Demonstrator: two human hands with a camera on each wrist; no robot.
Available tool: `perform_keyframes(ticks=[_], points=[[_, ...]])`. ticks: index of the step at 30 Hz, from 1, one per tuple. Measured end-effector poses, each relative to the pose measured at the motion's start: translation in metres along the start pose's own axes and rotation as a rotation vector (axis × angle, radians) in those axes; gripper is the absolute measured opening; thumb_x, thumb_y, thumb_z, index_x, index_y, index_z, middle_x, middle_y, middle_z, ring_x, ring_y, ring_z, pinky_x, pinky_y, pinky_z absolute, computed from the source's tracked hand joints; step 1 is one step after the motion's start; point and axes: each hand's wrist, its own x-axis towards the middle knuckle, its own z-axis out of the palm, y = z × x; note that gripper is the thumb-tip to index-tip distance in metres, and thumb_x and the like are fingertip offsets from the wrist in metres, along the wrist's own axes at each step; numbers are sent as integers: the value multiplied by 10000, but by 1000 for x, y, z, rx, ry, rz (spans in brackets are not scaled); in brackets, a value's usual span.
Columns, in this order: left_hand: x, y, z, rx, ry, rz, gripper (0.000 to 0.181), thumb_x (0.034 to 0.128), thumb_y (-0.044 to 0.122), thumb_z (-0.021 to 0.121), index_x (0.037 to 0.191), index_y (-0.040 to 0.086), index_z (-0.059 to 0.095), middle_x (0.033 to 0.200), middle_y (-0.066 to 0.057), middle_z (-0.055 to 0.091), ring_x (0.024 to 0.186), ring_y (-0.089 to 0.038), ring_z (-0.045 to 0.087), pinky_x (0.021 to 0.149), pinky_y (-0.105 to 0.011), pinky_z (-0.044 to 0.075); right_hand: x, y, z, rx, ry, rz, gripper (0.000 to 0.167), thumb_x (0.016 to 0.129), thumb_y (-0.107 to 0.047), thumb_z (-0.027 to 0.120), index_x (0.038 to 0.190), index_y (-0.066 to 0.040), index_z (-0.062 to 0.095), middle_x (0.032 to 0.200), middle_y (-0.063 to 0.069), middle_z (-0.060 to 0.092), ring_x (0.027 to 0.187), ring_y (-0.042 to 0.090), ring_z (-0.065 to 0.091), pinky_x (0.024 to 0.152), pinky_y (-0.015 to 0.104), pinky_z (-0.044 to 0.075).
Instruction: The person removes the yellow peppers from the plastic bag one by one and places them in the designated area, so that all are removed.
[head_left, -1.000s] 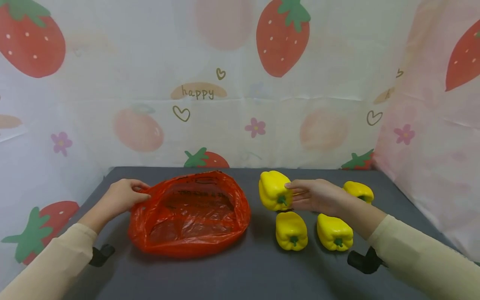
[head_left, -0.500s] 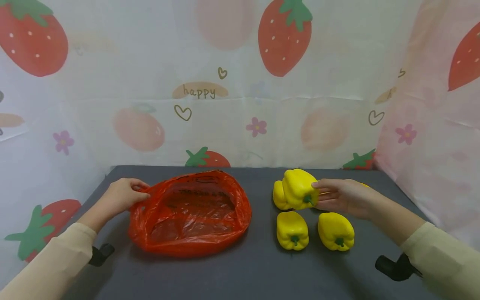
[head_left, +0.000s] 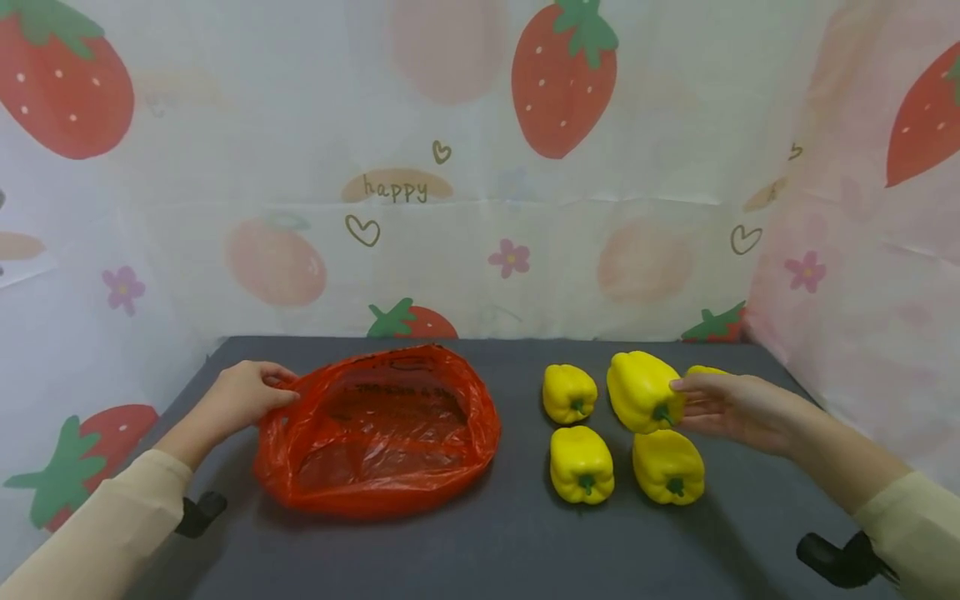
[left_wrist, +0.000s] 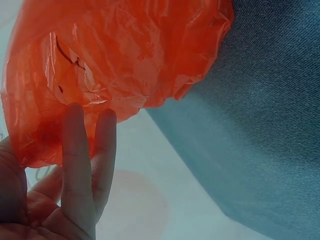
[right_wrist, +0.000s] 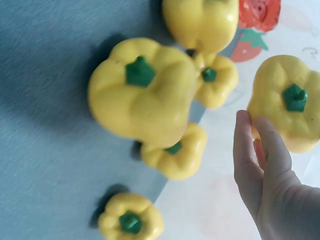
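At the left, a red plastic bag (head_left: 382, 442) lies on the dark table with its mouth spread wide. My left hand (head_left: 251, 396) pinches the bag's left rim between thumb and fingers; in the left wrist view the fingers (left_wrist: 77, 160) lie against the crinkled red film. A yellow bell pepper (head_left: 641, 390) with a green stem is in my right hand (head_left: 738, 410), held by the fingertips above the table. The right wrist view shows the held pepper (right_wrist: 287, 100) at its right edge.
Several more yellow peppers stand on the table: one at the back (head_left: 570, 393), a front one (head_left: 582, 467) and another front one (head_left: 669, 468). Partly behind my right hand is a further pepper (head_left: 703, 370). A strawberry-print cloth (head_left: 465, 208) walls the back and sides.
My right hand has carried the pepper rightward, away from the bag, uncovering the back pepper. My left hand and the bag have stayed put.
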Motion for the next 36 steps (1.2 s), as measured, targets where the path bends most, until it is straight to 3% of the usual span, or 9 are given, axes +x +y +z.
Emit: perform_keyframes(ticks=[6,13,20,28,36], points=[[1,-1,0,-13,6,6,438,925,235,641,1256,-52,618,1165,-282,665,762,-144,677,672,-330,606,-6,12,-25,11,-51,-4,246,1044,-264,487,1236,-111,504,1138,18,658,1053,151,679,944,305,561],[-1,-3,-1,-17,-2,11,432,931,227,636,1255,-58,615,1155,-281,672,758,-141,682,684,-334,610,-12,21,-49,-2,-81,12,187,1054,-266,451,1150,-177,585,1155,-9,653,1074,123,663,950,290,557],[-1,-4,0,-11,2,3,440,928,242,639,1259,-47,617,1164,-277,668,760,-139,674,681,-326,606,-22,34,-74,15,-127,20,244,1065,-226,411,1099,-190,651,1147,-26,661,1069,95,664,947,281,556],[0,-4,-1,-7,-2,1,445,931,239,639,1263,-55,611,1164,-283,665,753,-135,672,679,-326,607,-30,46,-89,-12,-45,68,204,1058,-226,437,1080,-171,632,1104,-23,658,1026,88,669,932,296,565],[-1,0,-2,-2,-5,-2,437,934,231,637,1260,-58,610,1173,-293,655,752,-137,668,683,-328,609,-36,65,-104,-14,-50,95,213,1063,-227,425,1077,-190,634,1090,-45,655,1011,81,670,931,296,565]])
